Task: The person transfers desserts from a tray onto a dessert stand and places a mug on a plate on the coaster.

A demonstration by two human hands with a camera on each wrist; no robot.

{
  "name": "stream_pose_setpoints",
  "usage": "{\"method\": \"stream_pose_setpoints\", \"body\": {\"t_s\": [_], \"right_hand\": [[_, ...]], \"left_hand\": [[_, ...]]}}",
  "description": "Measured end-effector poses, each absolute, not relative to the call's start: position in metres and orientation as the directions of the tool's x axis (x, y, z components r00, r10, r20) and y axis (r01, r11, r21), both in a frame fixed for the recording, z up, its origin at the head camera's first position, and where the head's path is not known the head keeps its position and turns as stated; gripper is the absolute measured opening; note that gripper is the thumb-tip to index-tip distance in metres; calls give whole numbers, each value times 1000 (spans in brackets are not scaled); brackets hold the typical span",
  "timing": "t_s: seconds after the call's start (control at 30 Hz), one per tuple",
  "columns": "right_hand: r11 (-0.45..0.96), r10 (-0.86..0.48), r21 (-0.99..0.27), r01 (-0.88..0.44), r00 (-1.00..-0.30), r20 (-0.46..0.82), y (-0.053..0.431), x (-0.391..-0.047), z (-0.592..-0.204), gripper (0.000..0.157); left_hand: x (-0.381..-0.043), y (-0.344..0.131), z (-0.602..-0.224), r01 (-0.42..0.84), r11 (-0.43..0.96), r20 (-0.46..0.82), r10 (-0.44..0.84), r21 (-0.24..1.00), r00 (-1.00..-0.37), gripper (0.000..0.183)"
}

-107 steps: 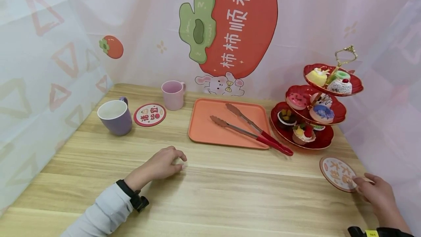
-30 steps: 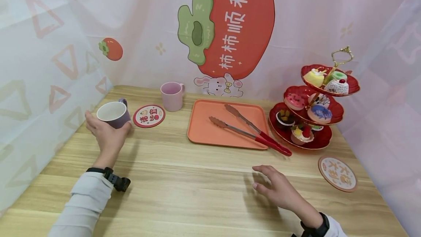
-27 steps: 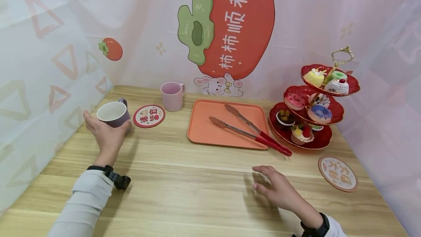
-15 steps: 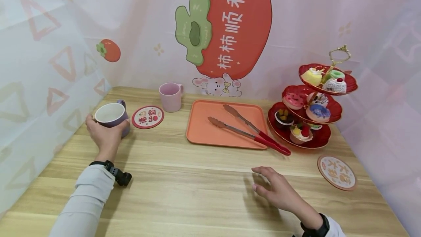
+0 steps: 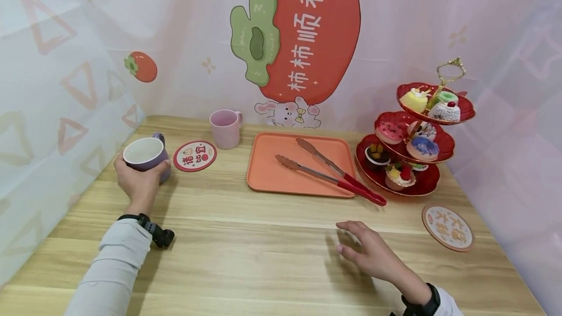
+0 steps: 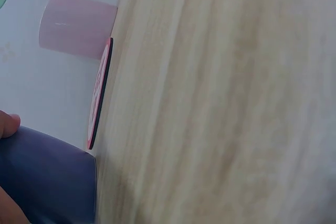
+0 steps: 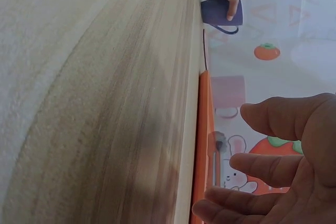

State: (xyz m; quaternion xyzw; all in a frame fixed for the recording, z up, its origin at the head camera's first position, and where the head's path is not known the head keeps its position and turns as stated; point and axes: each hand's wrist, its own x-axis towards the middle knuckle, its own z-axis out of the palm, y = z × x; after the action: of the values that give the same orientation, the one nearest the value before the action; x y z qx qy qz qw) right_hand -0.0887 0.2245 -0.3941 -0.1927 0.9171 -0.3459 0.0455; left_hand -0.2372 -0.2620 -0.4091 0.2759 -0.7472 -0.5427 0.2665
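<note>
A purple mug (image 5: pixel 146 152) with a white inside stands upright at the table's left, its handle pointing to the back. My left hand (image 5: pixel 139 183) grips it from the near side, thumb on the right wall and fingers round the left. In the left wrist view the mug's purple wall (image 6: pixel 50 179) shows between thumb and finger, its base at the tabletop. A round red-rimmed coaster (image 5: pixel 195 156) lies just right of the mug. My right hand (image 5: pixel 368 252) is held low over the front of the table, fingers loosely extended, holding nothing.
A pink mug (image 5: pixel 226 130) stands behind the coaster. Red-handled tongs (image 5: pixel 360 190) lie across an orange tray (image 5: pixel 268 179), handles over its edge. A three-tier red stand (image 5: pixel 432 187) of small cakes is at right, with another coaster (image 5: pixel 448 228) in front.
My left hand has come from mid-table to the purple mug and its fingers have closed round it. My right hand has left the right-hand coaster and moved left, then stayed still.
</note>
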Motion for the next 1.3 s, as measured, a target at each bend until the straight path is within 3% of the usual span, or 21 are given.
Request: {"method": "stream_pose_setpoints", "body": {"t_s": [0.87, 1.3], "right_hand": [[688, -365, -648, -326, -928, 80, 227, -95, -396, 41], [654, -360, -676, -338, -926, 115, 225, -96, -389, 42]], "left_hand": [[-223, -258, -409, -123, 295, 116, -678, 948, -726, 96], [-203, -228, -392, -31, 389, 189, -515, 921, -836, 93]]}}
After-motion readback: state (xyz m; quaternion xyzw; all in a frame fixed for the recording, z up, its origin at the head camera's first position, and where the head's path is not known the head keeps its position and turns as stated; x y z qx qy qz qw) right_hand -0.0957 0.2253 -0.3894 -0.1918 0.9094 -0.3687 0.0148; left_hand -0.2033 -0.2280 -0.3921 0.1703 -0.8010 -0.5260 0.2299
